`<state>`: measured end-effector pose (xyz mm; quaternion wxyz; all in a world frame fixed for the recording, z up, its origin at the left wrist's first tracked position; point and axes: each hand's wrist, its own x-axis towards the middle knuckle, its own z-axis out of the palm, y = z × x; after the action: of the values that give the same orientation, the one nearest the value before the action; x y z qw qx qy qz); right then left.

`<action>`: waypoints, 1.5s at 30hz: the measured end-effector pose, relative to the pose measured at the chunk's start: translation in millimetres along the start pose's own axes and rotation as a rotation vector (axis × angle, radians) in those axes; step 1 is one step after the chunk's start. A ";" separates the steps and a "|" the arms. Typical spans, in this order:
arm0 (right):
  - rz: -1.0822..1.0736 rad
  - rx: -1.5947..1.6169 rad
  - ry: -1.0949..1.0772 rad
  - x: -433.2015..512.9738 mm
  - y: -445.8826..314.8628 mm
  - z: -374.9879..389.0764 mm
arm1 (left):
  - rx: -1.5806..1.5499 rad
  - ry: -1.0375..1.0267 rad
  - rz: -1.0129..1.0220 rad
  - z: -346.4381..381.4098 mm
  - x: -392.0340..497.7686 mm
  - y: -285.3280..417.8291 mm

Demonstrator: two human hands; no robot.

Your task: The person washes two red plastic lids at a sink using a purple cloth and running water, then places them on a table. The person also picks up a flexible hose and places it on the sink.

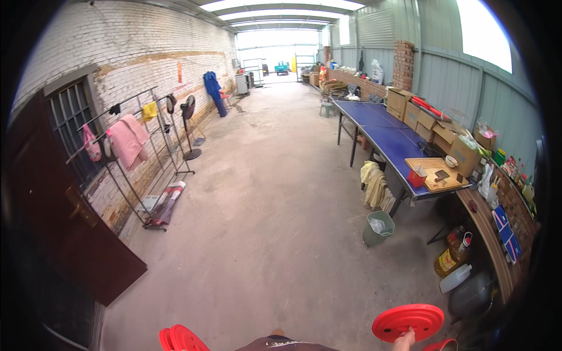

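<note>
At the lower right, my right hand [405, 340] grips a red round plastic disc [406, 316], its fingers near the disc's middle. Dark holes show in the disc; whether it is a stool seat or a lid, I cannot tell. Just below it, another red round piece [441, 345] is cut off by the picture's bottom edge. My left hand is out of view. Two more red discs [188, 338] stand close together at the lower left, their lower parts cut off. Between the two sides my dark shirt [285, 344] shows.
A dark red door [74, 219] stands ajar at left, beyond it a clothes rack [127, 175] and a pedestal fan [189, 127]. Along the right are a blue table-tennis table [386, 136], a grey-green bin [378, 229], an oil jug [452, 259] and a wooden bench [489, 239]. Concrete floor [254, 210] runs between.
</note>
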<state>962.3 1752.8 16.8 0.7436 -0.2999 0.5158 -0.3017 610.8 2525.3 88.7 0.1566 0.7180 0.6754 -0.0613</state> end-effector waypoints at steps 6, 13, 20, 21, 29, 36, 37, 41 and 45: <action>-0.128 0.021 0.149 -29.0 9.0 105.0 | -0.461 0.135 0.454 3.3 84.2 240.7; -0.147 0.076 0.251 -11.4 65.0 275.2 | -0.407 0.031 0.238 49.3 184.2 508.4; 0.053 0.070 0.140 12.3 136.0 545.1 | -0.436 0.108 0.433 20.9 196.3 751.5; 0.045 0.029 0.154 17.2 147.6 585.2 | -0.429 0.118 0.448 16.9 199.9 785.3; 0.006 0.061 -0.003 48.1 233.7 862.0 | -0.406 0.095 0.576 49.5 255.6 1086.7; -0.063 -0.037 0.238 40.8 266.2 987.4 | -0.370 -0.003 0.784 80.5 306.5 1398.5; -0.093 -0.025 0.238 43.1 266.2 1004.2 | -0.371 -0.020 0.813 86.1 308.0 1440.8; -0.170 0.038 0.341 56.7 271.7 1056.4 | -0.356 -0.075 0.908 107.5 309.1 1581.0; -0.250 0.036 0.414 92.6 287.2 1117.8 | -0.352 -0.102 0.948 135.6 301.3 1695.5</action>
<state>2088.5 2016.5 66.9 0.5842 -0.2800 0.6106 -0.4555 2328.6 2704.5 111.3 0.3185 0.9045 0.2668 0.0963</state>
